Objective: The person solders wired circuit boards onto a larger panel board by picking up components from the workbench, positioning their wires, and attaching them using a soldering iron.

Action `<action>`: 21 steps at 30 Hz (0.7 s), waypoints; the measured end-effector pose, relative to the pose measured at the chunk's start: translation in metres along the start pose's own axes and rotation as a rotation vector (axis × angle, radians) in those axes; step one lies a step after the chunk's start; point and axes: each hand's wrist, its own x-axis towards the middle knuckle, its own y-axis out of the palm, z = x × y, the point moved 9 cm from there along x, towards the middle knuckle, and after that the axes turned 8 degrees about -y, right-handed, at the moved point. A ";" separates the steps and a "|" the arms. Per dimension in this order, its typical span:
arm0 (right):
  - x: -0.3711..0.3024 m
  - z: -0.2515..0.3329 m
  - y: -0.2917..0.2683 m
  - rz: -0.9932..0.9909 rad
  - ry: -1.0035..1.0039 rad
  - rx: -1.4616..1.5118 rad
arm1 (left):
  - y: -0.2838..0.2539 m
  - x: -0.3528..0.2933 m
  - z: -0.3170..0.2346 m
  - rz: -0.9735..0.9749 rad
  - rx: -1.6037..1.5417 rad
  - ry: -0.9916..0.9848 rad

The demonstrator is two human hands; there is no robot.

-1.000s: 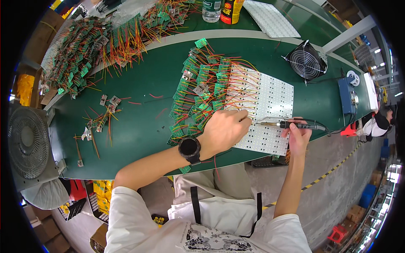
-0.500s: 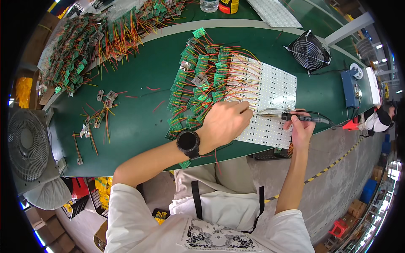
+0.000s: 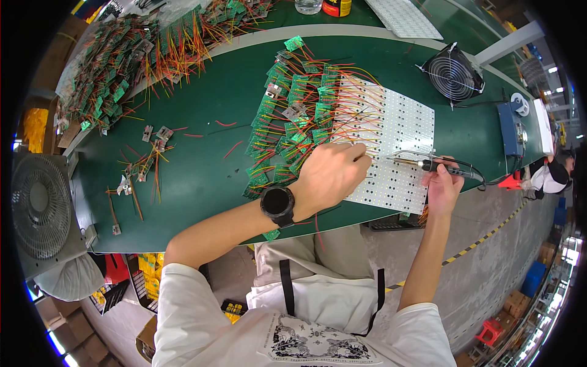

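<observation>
My right hand (image 3: 444,186) grips a soldering iron (image 3: 428,166) by its black handle, its metal tip pointing left over a white perforated panel (image 3: 411,131). A thin bent metal tube runs along the iron. Closed fingers of my left hand (image 3: 333,174) rest at the panel's left part, among red and yellow wires (image 3: 361,116). What they pinch is hidden under the hand. These wires run onto the panel from rows of small green circuit boards (image 3: 296,92) lying to its left. A black watch (image 3: 277,205) is on my left wrist.
A large heap of wired circuit boards (image 3: 104,79) lies at the far left, with several loose wired parts (image 3: 147,162) nearer. A black fan (image 3: 453,74) stands beyond the panel, a blue box with a wire spool (image 3: 509,129) at right, and a grey fan (image 3: 40,207) at left.
The soldering iron has drawn back a little to the right, away from my left fingertips. My left hand stays at almost the same place on the panel, still closed.
</observation>
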 end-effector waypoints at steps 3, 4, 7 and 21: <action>0.000 0.001 0.004 0.028 -0.011 -0.026 | 0.001 0.001 0.000 0.007 -0.001 0.003; 0.000 0.002 0.004 0.030 -0.018 -0.052 | 0.001 0.001 0.000 0.014 -0.001 0.002; 0.000 -0.001 0.002 0.033 -0.003 -0.042 | 0.003 0.000 0.001 0.025 0.007 -0.010; -0.004 0.000 0.011 0.100 0.011 -0.156 | 0.000 0.000 -0.001 -0.010 0.007 0.014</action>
